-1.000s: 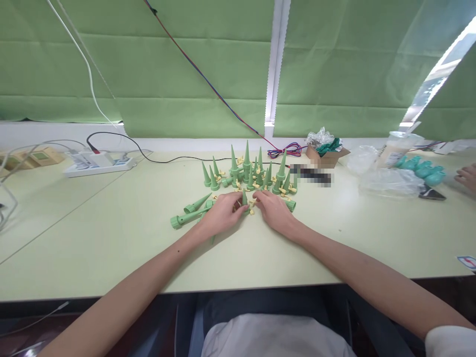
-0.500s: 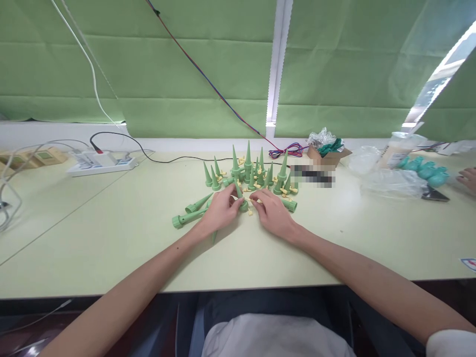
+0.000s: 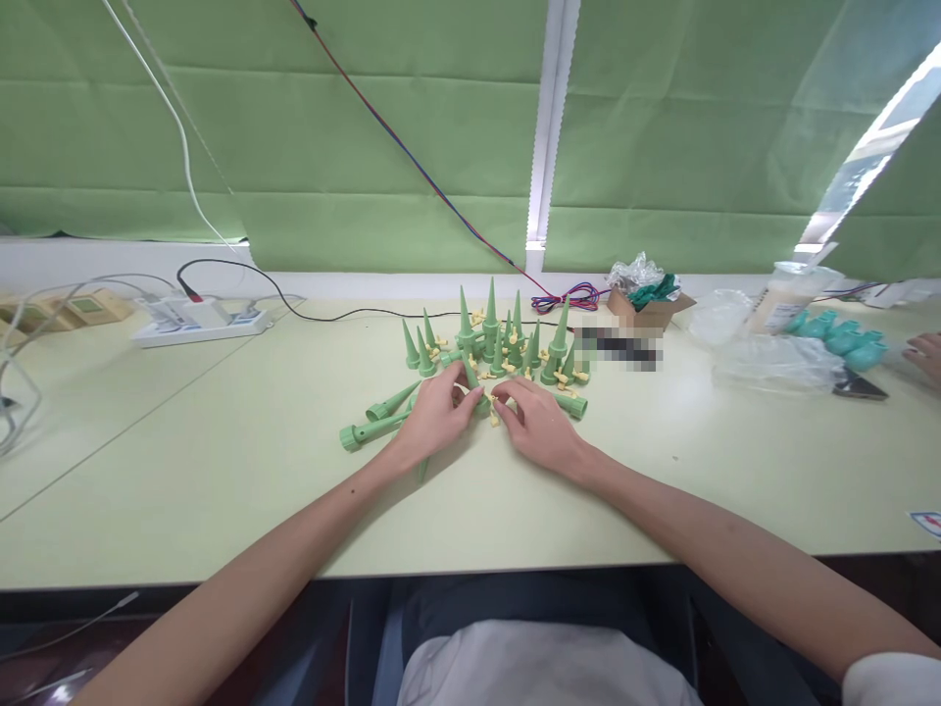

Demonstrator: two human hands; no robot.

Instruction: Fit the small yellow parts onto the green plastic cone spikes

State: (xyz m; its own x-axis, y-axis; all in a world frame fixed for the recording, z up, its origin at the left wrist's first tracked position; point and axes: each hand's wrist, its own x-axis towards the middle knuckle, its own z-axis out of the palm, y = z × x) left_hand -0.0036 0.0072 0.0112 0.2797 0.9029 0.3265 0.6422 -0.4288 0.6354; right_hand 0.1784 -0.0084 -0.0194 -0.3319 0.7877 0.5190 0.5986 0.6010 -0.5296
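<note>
My left hand point(image 3: 439, 417) is closed around a green plastic spike point(image 3: 470, 371), which looks like a plant watering spike and tilts a little to the left. Close on its right, my right hand point(image 3: 540, 422) pinches a small yellow valve point(image 3: 494, 400) against the spike's side near the base. Part of the valve is hidden by the fingertips. Just beyond both hands, several green spikes point(image 3: 492, 319) with yellow valves stand in a cluster. More spikes point(image 3: 374, 429) lie flat beside my left wrist, and another point(image 3: 571, 404) lies behind my right hand.
A power strip point(image 3: 202, 331) with cables sits at the left. At the back right are a small cardboard box point(image 3: 651, 309), clear plastic bags point(image 3: 779, 363), a cup point(image 3: 780, 299) and teal rounded pieces point(image 3: 857, 341). Another person's hand point(image 3: 927, 353) shows at the right edge.
The right fingertips have shifted slightly left, closer to the spike, along with the yellow valve. The spike in my left hand leans a bit more.
</note>
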